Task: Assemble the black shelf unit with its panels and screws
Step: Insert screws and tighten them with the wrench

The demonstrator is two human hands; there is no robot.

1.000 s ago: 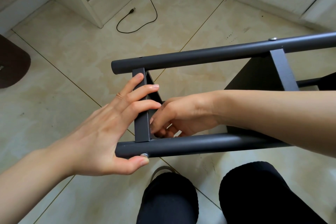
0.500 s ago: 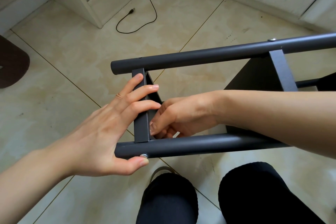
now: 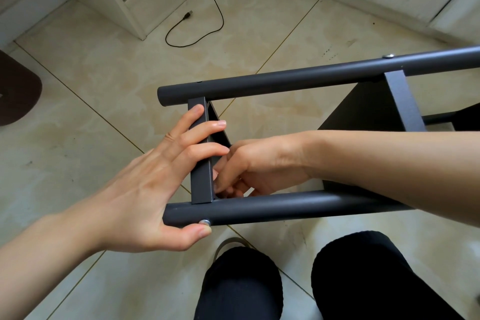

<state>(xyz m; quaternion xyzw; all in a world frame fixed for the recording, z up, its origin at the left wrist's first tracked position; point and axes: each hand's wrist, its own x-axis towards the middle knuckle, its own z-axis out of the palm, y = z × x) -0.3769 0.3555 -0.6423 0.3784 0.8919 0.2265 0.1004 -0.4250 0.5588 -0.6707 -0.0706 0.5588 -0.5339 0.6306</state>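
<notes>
The black shelf unit lies on its side on the tiled floor, with a far tube [image 3: 285, 83] and a near tube [image 3: 285, 208] running left to right. A shelf panel's edge [image 3: 200, 179] spans between their left ends. My left hand [image 3: 145, 189] lays its fingers nearly straight across that edge, and its thumb presses a silver screw head [image 3: 204, 221] on the near tube's underside. My right hand [image 3: 259, 163] reaches between the tubes, fingertips bunched at the inner corner behind the panel; what they hold is hidden. A second panel [image 3: 363, 112] sits further right, under a screw [image 3: 388, 56] in the far tube.
A black cable [image 3: 207, 8] trails over the tiles by a white cabinet corner [image 3: 130, 8]. A brown mat [image 3: 15, 91] lies at the left edge. My knees in black trousers [image 3: 241, 283] are just below the near tube.
My right hand's fingers have shifted slightly at the inner corner. My left hand and the frame have stayed where they were.
</notes>
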